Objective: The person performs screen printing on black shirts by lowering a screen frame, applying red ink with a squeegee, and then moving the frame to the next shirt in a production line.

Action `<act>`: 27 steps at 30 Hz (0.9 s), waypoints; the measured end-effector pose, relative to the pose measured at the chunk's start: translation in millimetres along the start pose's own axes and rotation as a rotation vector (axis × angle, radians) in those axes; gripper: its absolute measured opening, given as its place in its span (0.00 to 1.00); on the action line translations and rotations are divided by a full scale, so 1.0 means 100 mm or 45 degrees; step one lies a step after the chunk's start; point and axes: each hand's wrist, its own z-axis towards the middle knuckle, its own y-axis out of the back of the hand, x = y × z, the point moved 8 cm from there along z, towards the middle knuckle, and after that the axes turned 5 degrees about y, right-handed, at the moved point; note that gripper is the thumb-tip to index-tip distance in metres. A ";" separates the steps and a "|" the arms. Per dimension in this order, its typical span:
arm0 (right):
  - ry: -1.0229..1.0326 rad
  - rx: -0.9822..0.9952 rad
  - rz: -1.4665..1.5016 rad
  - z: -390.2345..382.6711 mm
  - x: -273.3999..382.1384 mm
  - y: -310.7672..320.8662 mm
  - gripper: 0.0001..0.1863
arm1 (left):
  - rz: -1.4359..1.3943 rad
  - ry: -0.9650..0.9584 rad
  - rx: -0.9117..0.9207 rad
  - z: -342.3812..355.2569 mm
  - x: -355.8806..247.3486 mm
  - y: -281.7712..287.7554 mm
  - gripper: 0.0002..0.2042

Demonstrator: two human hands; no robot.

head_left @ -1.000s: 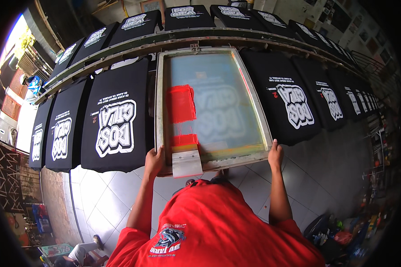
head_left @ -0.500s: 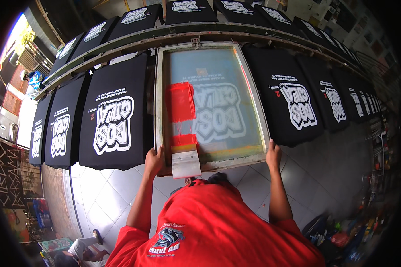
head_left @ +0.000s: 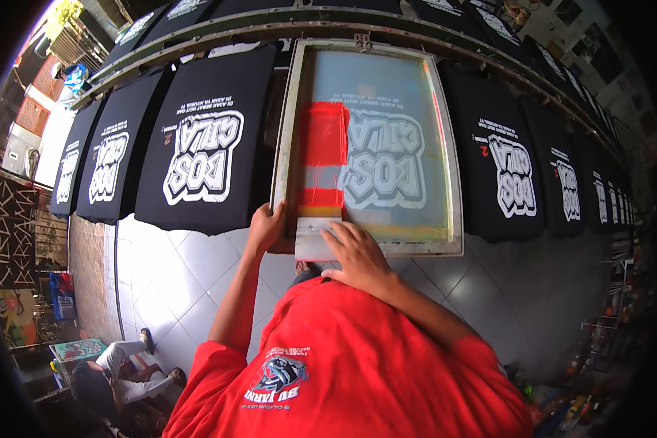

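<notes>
A screen-printing frame (head_left: 452,175) with pale blue-green mesh lies over a black T-shirt, whose white lettering shows through the mesh. Red ink (head_left: 325,131) covers a patch on the mesh's left side, with a second red band nearer me. Against that band rests a squeegee (head_left: 312,244), its pale flat handle sticking out over the frame's near edge. My left hand (head_left: 267,226) is closed round the frame's near left corner. At the squeegee's right edge is my right hand (head_left: 358,255), fingers stretched and apart, fingertips at the handle and thumb below.
Black T-shirts with white lettering lie in a row on both sides, one to the left (head_left: 204,146) and one to the right (head_left: 507,160). A long rail (head_left: 263,35) runs behind, with more shirts beyond. On the tiled floor (head_left: 175,277), a person (head_left: 128,372) sits at lower left.
My right hand has left the frame's right side and come across to the squeegee. The left hand stays on the near left corner. The view has shifted.
</notes>
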 end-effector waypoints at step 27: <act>-0.313 0.145 -0.098 1.11 -0.74 0.19 0.09 | -0.129 -0.063 0.061 0.04 0.08 -0.11 0.23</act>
